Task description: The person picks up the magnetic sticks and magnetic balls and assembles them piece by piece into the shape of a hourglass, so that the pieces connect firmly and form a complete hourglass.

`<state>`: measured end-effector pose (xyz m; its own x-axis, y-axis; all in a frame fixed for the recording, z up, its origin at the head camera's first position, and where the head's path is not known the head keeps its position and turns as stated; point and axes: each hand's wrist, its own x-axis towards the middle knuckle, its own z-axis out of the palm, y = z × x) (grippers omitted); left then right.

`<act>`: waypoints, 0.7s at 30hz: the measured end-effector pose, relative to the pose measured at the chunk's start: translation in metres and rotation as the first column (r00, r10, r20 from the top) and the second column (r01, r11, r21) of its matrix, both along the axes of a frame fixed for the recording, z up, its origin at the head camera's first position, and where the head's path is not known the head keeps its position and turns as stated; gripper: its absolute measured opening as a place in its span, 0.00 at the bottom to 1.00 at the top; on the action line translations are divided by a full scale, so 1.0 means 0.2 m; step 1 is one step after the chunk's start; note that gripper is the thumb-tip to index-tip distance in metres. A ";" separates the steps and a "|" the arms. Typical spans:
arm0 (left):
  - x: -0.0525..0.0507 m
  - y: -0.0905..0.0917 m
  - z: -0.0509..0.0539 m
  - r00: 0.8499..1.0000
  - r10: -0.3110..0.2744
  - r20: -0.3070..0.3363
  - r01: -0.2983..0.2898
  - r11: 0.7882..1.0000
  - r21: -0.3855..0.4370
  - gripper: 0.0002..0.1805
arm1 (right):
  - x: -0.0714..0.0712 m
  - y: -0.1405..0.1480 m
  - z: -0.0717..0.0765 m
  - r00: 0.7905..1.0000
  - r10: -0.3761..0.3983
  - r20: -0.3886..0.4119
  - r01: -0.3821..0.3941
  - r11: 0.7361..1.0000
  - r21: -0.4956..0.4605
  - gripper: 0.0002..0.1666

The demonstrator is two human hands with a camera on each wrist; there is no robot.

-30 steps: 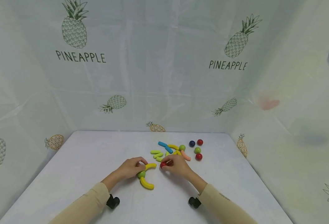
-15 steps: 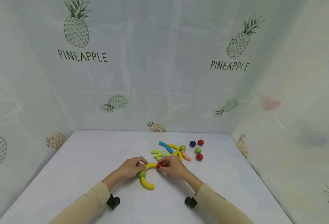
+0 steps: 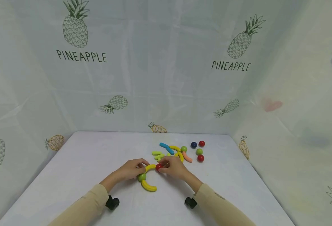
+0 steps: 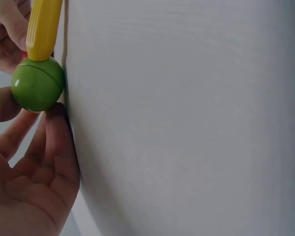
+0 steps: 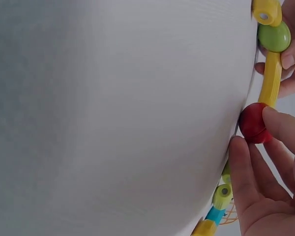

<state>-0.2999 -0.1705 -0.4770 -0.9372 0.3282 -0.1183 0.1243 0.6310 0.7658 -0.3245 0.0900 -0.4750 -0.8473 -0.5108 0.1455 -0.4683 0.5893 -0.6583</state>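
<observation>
My left hand [image 3: 130,171] holds the joined toy pieces with thumb and fingertips at the green ball [image 4: 38,84]. Two curved yellow sticks, the upper one [image 3: 150,167] and the lower one [image 3: 149,187], extend from this ball, making an arc open toward the right. A red ball [image 5: 253,123] is pinched between the thumb and fingers of my right hand [image 3: 175,168]. It touches the far end of the upper yellow stick. The lower stick's other end lies free on the white table. Part of the upper stick is hidden behind my left fingers.
Behind my right hand lie short light-green sticks [image 3: 159,156], blue sticks [image 3: 170,150], curved yellow sticks [image 3: 174,148] and a pink curved stick [image 3: 187,157]. Loose balls, including a dark blue one [image 3: 193,145] and a red one [image 3: 200,158], lie farther right. A pineapple-print curtain [image 3: 166,78] hangs behind the table.
My right hand has moved left with the red ball, bringing it against the end of the upper yellow stick. My left hand keeps its hold, and the joined pieces have shifted only slightly.
</observation>
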 end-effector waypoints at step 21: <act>0.00 -0.01 0.01 0.998 -0.058 0.011 0.058 0.998 0.034 0.20 | -0.05 -0.06 -0.02 0.999 -0.008 0.033 0.007 1.000 0.015 0.15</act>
